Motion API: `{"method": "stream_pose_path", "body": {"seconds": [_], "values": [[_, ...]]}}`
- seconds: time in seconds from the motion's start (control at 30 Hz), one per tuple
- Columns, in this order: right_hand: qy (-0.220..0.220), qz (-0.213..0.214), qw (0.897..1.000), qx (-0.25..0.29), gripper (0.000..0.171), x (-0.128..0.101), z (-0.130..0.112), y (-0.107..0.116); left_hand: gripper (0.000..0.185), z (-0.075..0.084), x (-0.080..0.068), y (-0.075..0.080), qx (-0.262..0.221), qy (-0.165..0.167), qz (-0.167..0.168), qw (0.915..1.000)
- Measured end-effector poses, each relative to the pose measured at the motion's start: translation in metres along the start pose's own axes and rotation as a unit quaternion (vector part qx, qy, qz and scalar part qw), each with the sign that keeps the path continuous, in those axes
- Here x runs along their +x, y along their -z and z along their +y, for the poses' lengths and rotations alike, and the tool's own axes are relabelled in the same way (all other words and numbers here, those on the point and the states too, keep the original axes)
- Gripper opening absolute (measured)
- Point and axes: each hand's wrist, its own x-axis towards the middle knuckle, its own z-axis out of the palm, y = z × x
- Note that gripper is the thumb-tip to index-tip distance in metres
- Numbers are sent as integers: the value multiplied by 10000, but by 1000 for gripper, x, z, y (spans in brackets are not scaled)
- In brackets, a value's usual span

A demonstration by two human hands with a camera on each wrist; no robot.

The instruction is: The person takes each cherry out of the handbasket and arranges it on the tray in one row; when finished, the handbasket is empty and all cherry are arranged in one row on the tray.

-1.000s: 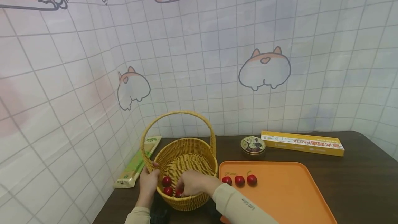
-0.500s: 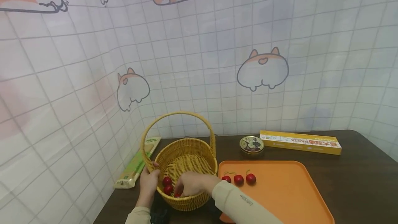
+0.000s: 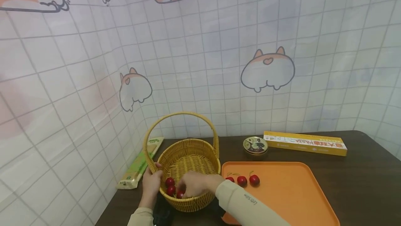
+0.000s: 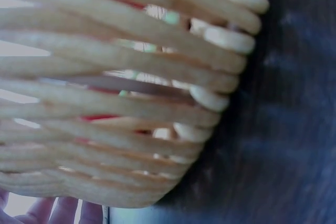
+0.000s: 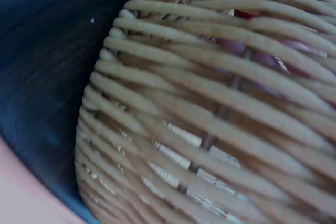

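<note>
A yellow wicker basket [image 3: 191, 203] with a tall arched handle stands on the dark table. My left hand [image 3: 151, 183] grips its left rim by the foot of the handle; in the left wrist view its fingers [image 4: 63, 211] show beyond the weave. Over the front rim, my right hand [image 3: 195, 184] reaches inside, with curled fingers pinching a red cherry [image 3: 180, 194] low at the front. Two more cherries, an upper cherry [image 3: 170, 181] and a lower cherry [image 3: 171, 190], lie to its left. The right wrist view shows mostly the basket's woven side [image 5: 210, 93].
Right of the basket lies an orange tray [image 3: 288, 191] with three stemmed cherries [image 3: 242, 181] near its left edge. Behind it are a round tin [image 3: 255, 145] and a yellow pasta box [image 3: 305, 143]. A green packet [image 3: 138, 166] lies left, along the patterned cloth wall [image 3: 200, 79].
Both hands keep their places on and in the basket. The right fingers shift slightly around the cherry, which shows more now than half a second ago. The head view sways a little.
</note>
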Motion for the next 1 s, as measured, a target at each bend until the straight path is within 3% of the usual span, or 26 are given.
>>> {"method": "stream_pose_path", "body": {"seconds": [0.3,0.63,0.83,1.0], "values": [[173,540,9950,827,34,-28,8,17,29,3,-1,-1,36,57,-9,10000],[365,1552,9839,804,35,-72,24,38,28,4,-4,2,29,95,21,9999],[170,1800,9778,1059,39,-112,29,54,31,4,-3,1,-30,213,-123,9997],[-56,2011,9720,1214,37,-139,37,54,30,3,-1,2,-12,245,-147,9996]]}}
